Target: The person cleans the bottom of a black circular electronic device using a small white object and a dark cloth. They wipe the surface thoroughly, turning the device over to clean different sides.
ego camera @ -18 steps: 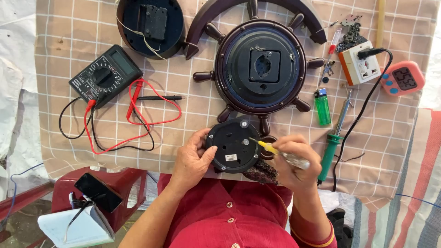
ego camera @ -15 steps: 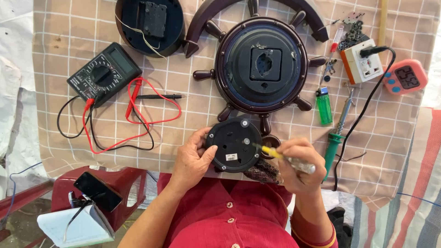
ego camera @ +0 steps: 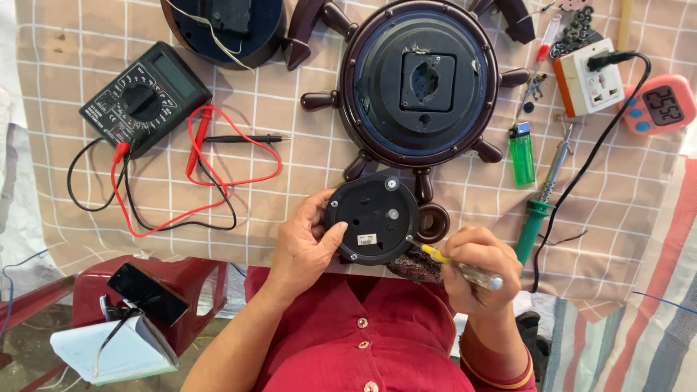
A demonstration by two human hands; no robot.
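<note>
Clock back (ego camera: 372, 218) at table's near edge: left hand (ego camera: 308, 250) grips its rim, right hand (ego camera: 475, 268) pinches screwdriver (ego camera: 454, 263); keep tip seated, disc steady.

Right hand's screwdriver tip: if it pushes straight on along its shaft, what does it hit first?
Likely the small round black clock back, at its lower right edge, where the screwdriver in the right hand already sits; contact depth unclear.

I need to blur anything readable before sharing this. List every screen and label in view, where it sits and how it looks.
Multimeter screen: far left of the table, grey rectangle on a black meter.
Timer screen: far right, dark rectangle on a pink timer with blue buttons.
Sticker: small white rectangle on the round black clock back, steadied by the left hand.
Phone: lower left on a red stool, dark blank screen.
</note>
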